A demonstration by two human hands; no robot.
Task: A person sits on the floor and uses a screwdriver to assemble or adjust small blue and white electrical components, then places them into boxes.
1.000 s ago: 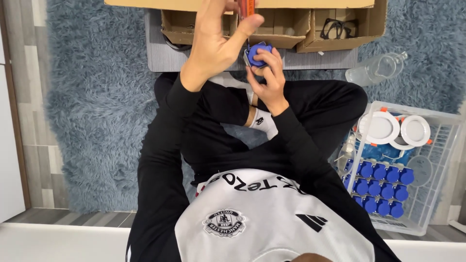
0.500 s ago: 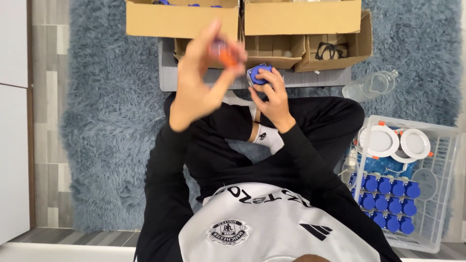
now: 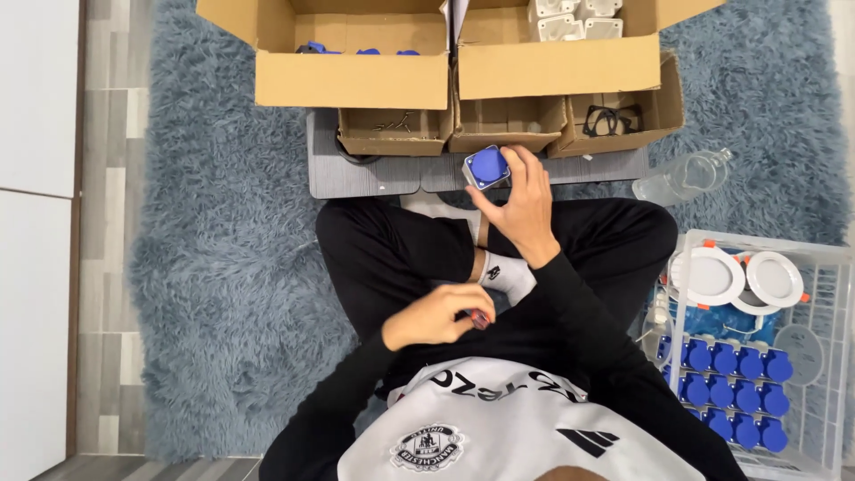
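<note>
I am holding a small grey square housing with a blue round cap (image 3: 486,167) in my right hand (image 3: 519,207), fingers wrapped around its lower edge, lifting it just in front of the grey board (image 3: 356,174) that lies across the rug. My left hand (image 3: 434,316) is curling closed low over my lap, pinching a small tool with a red and dark tip (image 3: 479,319); only that tip is showing, so I cannot tell what kind of tool it is. My legs are crossing beneath both hands, one white sock (image 3: 508,274) peeking between them.

Beyond the board, three small open cardboard trays are sitting side by side; the right one (image 3: 663,111) is holding black ring gaskets (image 3: 611,119). Behind those, two larger cardboard boxes are standing open: the left box (image 3: 352,78) showing blue parts, the right box (image 3: 559,64) showing white housings. A clear plastic bottle (image 3: 681,179) is lying on the shaggy blue rug (image 3: 223,267) to my right. Beside my right knee, a white wire basket (image 3: 837,267) is carrying rows of blue caps (image 3: 735,392) and two white round light fittings (image 3: 744,278).
</note>
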